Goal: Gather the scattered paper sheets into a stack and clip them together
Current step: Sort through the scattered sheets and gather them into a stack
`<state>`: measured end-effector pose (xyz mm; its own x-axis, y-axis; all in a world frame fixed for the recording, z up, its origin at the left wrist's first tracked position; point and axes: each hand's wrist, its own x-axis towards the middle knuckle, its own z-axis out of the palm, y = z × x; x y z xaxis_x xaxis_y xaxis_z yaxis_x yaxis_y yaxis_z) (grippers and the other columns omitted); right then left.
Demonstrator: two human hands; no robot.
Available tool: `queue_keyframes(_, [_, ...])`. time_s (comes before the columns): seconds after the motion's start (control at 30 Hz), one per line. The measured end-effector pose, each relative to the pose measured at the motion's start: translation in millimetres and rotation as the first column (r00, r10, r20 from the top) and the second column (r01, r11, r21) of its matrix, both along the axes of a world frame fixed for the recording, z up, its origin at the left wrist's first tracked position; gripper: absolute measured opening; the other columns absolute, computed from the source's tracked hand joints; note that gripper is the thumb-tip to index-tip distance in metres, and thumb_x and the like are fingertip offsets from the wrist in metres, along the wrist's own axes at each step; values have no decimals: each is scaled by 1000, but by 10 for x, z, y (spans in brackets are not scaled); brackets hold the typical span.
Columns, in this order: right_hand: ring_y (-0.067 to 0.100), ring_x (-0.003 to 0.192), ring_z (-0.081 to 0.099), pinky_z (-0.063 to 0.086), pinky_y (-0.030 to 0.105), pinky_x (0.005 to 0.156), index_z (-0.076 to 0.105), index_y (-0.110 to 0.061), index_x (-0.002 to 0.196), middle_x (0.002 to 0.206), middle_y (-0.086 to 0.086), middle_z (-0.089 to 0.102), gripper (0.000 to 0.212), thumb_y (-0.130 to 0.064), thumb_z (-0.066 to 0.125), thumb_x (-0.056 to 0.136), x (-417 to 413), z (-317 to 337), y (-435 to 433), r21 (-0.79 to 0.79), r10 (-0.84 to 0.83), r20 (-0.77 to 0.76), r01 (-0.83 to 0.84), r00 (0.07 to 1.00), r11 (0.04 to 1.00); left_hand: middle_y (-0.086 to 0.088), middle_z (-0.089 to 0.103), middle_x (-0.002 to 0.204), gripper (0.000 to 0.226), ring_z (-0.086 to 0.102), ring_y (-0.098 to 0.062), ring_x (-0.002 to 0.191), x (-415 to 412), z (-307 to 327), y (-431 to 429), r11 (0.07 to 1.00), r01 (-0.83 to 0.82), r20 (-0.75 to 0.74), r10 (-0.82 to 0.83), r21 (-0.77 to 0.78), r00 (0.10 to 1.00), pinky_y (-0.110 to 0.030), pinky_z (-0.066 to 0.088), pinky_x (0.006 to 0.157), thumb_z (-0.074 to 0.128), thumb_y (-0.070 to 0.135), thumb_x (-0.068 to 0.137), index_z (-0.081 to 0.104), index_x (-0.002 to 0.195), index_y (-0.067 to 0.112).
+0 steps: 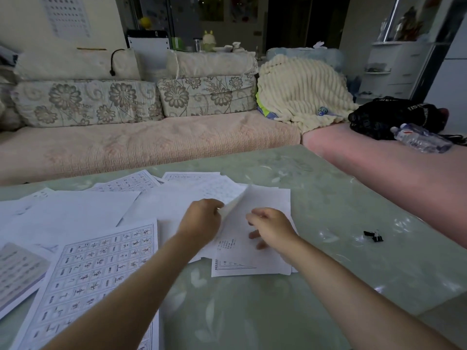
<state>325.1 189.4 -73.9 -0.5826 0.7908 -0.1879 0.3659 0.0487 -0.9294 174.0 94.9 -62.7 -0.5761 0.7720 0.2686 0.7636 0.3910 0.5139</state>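
A lifted sheet [236, 202] is pinched at its edge by the left hand [201, 223], while the small pile [252, 258] beneath is steadied by the spread fingers of the right hand [274, 229]. The sheet is best laid square on that pile before the printed sheets [101, 269] scattered at the left are drawn in. The binder clip [373, 236] is seen untouched on the tabletop [252, 314], at the right. Of the bottle [420, 140], the contents cannot be told.

Two hands are over the worktop [328, 198]: a left hand [202, 221] and a right hand [271, 228]. At least nine paper sheets [101, 274] cover its left half and middle; overlap hides the exact count. Two black binder clips [373, 236] lie near its right edge. The sofa [151, 147] carries one water bottle [420, 141] and one black bag [389, 117].
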Motion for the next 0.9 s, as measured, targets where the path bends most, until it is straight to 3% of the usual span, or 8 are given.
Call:
queue_keyframes(0.13, [29,82,68,58,36,66,69,-16,105,95,10,72,47,-56,69,80,-53,73,34,-414,-97,-89,52,991,909,3,75,91,30,65,-17,84,441,36,-58,962,273,96,-269,-23,958,-25,49,81,51,12,88,76,100,21])
queue_keyframes(0.23, [24,87,64,47,24,63,70,-11,102,98,8,72,24,-19,73,79,-11,-21,141,-184,-212,53,219,976,958,9,74,94,21,66,-9,89,488,-13,-68,931,364,322,-349,15,880,-29,52,86,56,28,93,75,97,20])
queue_keyframes(0.3, [25,85,66,47,25,64,69,-6,101,100,10,73,23,0,66,79,51,-61,211,-140,-261,83,270,962,953,14,66,123,30,57,-4,115,364,-78,-62,968,253,217,-245,-9,945,-21,40,100,59,43,93,70,117,28])
queue_keyframes(0.5, [27,92,68,52,30,77,69,-5,103,102,9,72,15,-14,61,94,235,-57,362,-121,-252,33,254,967,960,-1,-7,164,111,-8,-24,151,112,-382,-163,816,119,0,-145,-565,989,-48,2,121,46,89,68,5,155,32])
queue_keyframes(0.6, [21,81,61,45,24,63,61,-13,101,97,4,65,10,-18,53,101,356,-22,444,-112,-300,-39,294,953,949,8,-9,164,105,-14,-12,150,93,-407,-220,784,296,56,-318,-545,946,-43,-5,121,57,81,69,9,154,41])
queue_keyframes(0.73, [27,94,65,53,34,87,65,-1,104,106,9,69,17,-9,68,89,493,-40,595,-127,-363,-11,358,932,925,19,4,161,84,-7,-1,148,104,-353,-300,738,482,166,-462,-473,871,-37,-6,122,71,63,73,32,145,48])
queue_keyframes(0.8, [30,102,63,50,32,84,56,-3,109,117,13,62,36,-7,77,79,535,-10,604,-15,-385,87,388,919,922,21,22,157,59,9,2,147,133,-333,-316,784,511,216,-463,-353,859,-30,5,121,75,52,77,52,131,46])
queue_keyframes(0.9, [34,125,43,42,38,95,34,-16,141,140,13,36,80,-16,77,74,588,84,550,546,-476,293,264,829,795,15,50,141,38,42,-2,131,127,-338,-312,885,432,186,-401,-173,897,-23,28,114,78,36,79,65,115,36])
